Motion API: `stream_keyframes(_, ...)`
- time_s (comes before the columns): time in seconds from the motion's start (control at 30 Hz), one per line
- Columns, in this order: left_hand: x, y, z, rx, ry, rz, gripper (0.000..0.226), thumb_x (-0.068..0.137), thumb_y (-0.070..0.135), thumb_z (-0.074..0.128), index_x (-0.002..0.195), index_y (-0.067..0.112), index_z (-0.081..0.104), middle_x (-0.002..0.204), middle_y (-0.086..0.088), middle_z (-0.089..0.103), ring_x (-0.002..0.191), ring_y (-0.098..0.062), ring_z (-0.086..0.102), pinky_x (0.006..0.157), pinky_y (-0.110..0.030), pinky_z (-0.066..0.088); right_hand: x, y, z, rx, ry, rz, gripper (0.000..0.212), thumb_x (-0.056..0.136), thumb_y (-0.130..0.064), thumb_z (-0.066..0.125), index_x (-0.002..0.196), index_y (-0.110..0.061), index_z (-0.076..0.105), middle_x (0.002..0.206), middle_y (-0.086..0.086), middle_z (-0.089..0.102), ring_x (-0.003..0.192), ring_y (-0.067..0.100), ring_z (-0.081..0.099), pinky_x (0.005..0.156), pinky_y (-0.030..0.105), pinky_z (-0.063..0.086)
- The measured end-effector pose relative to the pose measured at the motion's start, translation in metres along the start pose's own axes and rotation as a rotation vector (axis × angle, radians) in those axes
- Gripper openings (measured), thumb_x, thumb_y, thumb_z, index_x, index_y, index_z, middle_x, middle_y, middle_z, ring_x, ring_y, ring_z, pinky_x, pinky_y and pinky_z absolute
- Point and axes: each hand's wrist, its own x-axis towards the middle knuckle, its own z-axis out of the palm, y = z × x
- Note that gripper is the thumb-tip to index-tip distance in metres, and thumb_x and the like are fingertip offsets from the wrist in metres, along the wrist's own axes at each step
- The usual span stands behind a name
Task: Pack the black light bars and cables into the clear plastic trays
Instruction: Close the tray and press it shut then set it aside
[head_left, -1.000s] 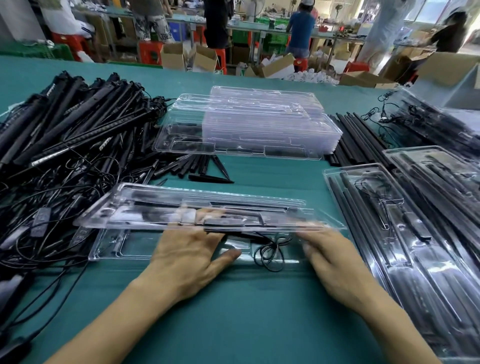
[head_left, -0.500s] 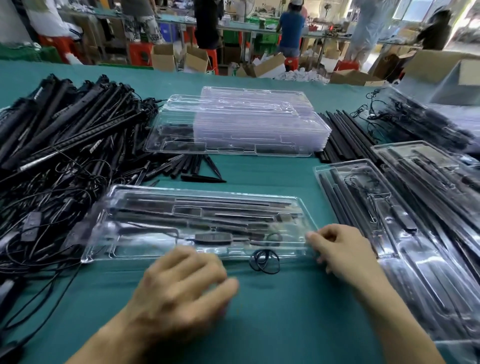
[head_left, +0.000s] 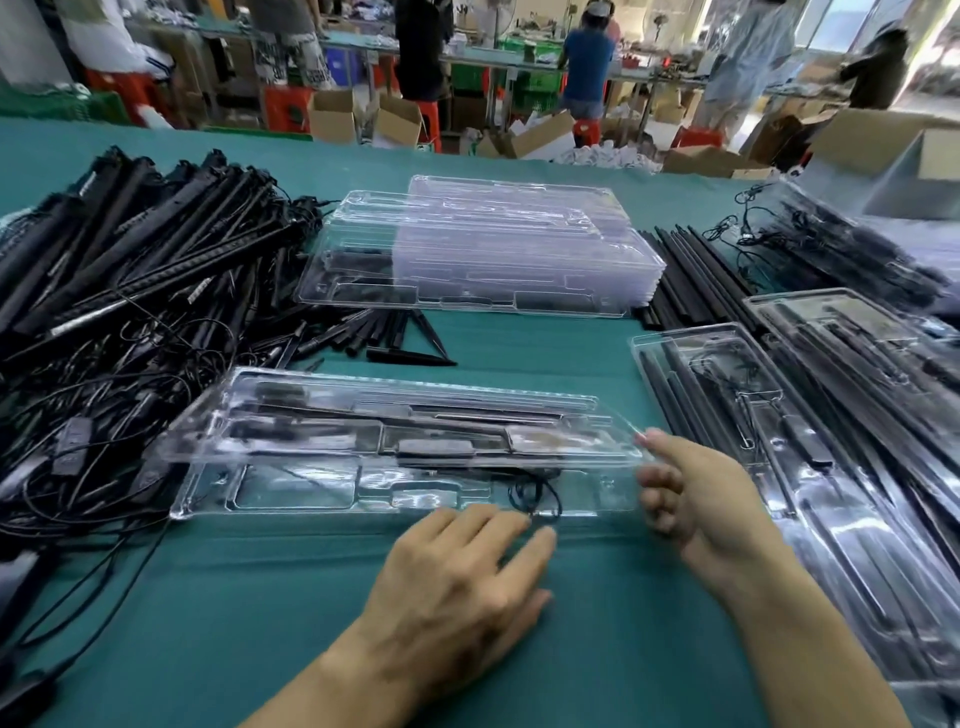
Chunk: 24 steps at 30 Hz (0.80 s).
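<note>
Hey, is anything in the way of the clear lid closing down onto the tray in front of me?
Yes. A black cable loop lies across the front rim of the tray, under the raised lid that the right hand holds by its corner. The left hand rests just in front of it.

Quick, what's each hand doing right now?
Left hand: open, fingertips at the tray's front edge, holding nothing.
Right hand: closed, pinching the raised lid's right corner.
</note>
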Motion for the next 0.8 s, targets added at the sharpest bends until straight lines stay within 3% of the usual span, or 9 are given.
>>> stream_keyframes(0.1, 0.009, 0.003, 0.005, 0.037, 0.020, -0.086, 0.038, 0.083, 0.049, 0.063, 0.107, 0.022, 0.073, 0.094, 0.001, 0.069, 0.080, -0.021, 0.066, 0.063, -0.030, 0.054, -0.007, -0.004, -0.003, 0.024, -0.128, 0.042, 0.052, 0.067, -0.054, 0.069, 0.099, -0.015, 0.061, 0.075, 0.006, 0.072, 0.057, 0.012, 0.057, 0.050, 0.023, 0.036)
stream_keyframes(0.17, 0.012, 0.001, 0.008, 0.045, 0.030, -0.166, 0.040, 0.084, 0.056, 0.059, 0.101, 0.022, 0.071, 0.082, 0.002, 0.063, 0.070, -0.023, 0.062, 0.056, -0.031, 0.051, -0.012, -0.002, -0.010, 0.026, -0.221, 0.041, 0.060, 0.056, -0.055, 0.074, 0.098, -0.013, 0.064, 0.093, 0.010, 0.075, 0.073, 0.015, 0.062, 0.063, 0.028, 0.039)
stream_keyframes(0.27, 0.011, -0.003, 0.011, -0.005, 0.049, -0.308, 0.045, 0.082, 0.065, 0.053, 0.076, 0.021, 0.060, 0.069, 0.003, 0.057, 0.064, -0.024, 0.058, 0.057, -0.033, 0.049, -0.021, 0.004, -0.017, -0.105, -0.333, -0.101, 0.036, 0.055, -0.031, 0.085, 0.081, -0.009, 0.078, 0.101, 0.005, 0.075, 0.091, 0.015, 0.063, 0.074, 0.025, 0.043)
stream_keyframes(0.33, 0.012, -0.004, 0.011, -0.073, 0.043, -0.437, 0.048, 0.079, 0.072, 0.050, 0.068, 0.025, 0.051, 0.065, 0.006, 0.056, 0.059, -0.022, 0.058, 0.057, -0.032, 0.048, -0.027, 0.010, -0.012, -0.335, -0.368, -0.263, 0.019, 0.070, -0.014, 0.081, 0.087, -0.022, 0.081, 0.103, -0.006, 0.074, 0.098, 0.006, 0.065, 0.082, 0.017, 0.046)
stream_keyframes(0.43, 0.015, -0.006, 0.012, -0.136, -0.024, -0.612, 0.052, 0.076, 0.078, 0.043, 0.065, 0.027, 0.049, 0.060, 0.008, 0.057, 0.056, -0.020, 0.059, 0.054, -0.031, 0.046, -0.027, 0.024, 0.000, -1.019, -0.254, -0.667, 0.039, 0.091, -0.024, 0.066, 0.116, -0.054, 0.062, 0.120, -0.030, 0.061, 0.116, -0.003, 0.049, 0.100, 0.026, 0.034)
stream_keyframes(0.5, 0.016, -0.008, 0.013, -0.151, -0.135, -0.673, 0.056, 0.077, 0.081, 0.036, 0.073, 0.028, 0.055, 0.067, 0.007, 0.063, 0.067, -0.020, 0.063, 0.064, -0.032, 0.047, -0.026, 0.027, 0.009, -1.244, -0.282, -0.786, 0.050, 0.097, -0.028, 0.054, 0.126, -0.067, 0.041, 0.130, -0.036, 0.048, 0.117, -0.003, 0.041, 0.099, 0.027, 0.024)
stream_keyframes(0.57, 0.015, -0.011, 0.015, -0.190, -0.181, -0.697, 0.059, 0.077, 0.081, 0.033, 0.088, 0.031, 0.061, 0.079, 0.006, 0.067, 0.084, -0.020, 0.064, 0.076, -0.033, 0.046, -0.021, 0.028, 0.013, -1.228, -0.370, -0.810, 0.054, 0.098, -0.026, 0.051, 0.132, -0.065, 0.034, 0.135, -0.032, 0.047, 0.121, 0.000, 0.042, 0.100, 0.025, 0.023)
stream_keyframes(0.67, 0.013, -0.013, 0.017, -0.243, -0.182, -0.695, 0.060, 0.078, 0.078, 0.034, 0.107, 0.034, 0.061, 0.090, 0.006, 0.071, 0.097, -0.019, 0.063, 0.086, -0.033, 0.044, -0.012, 0.024, 0.015, -1.148, -0.432, -0.820, 0.045, 0.096, -0.028, 0.055, 0.136, -0.047, 0.048, 0.133, -0.022, 0.057, 0.124, 0.005, 0.050, 0.104, 0.032, 0.035)
stream_keyframes(0.8, 0.012, -0.016, 0.018, -0.262, -0.223, -0.684, 0.058, 0.085, 0.073, 0.034, 0.127, 0.037, 0.052, 0.099, 0.008, 0.071, 0.104, -0.017, 0.061, 0.093, -0.031, 0.041, -0.003, 0.020, 0.017, -1.074, -0.470, -0.848, 0.037, 0.096, -0.025, 0.058, 0.131, -0.037, 0.059, 0.123, -0.020, 0.065, 0.116, 0.002, 0.058, 0.101, 0.029, 0.044)
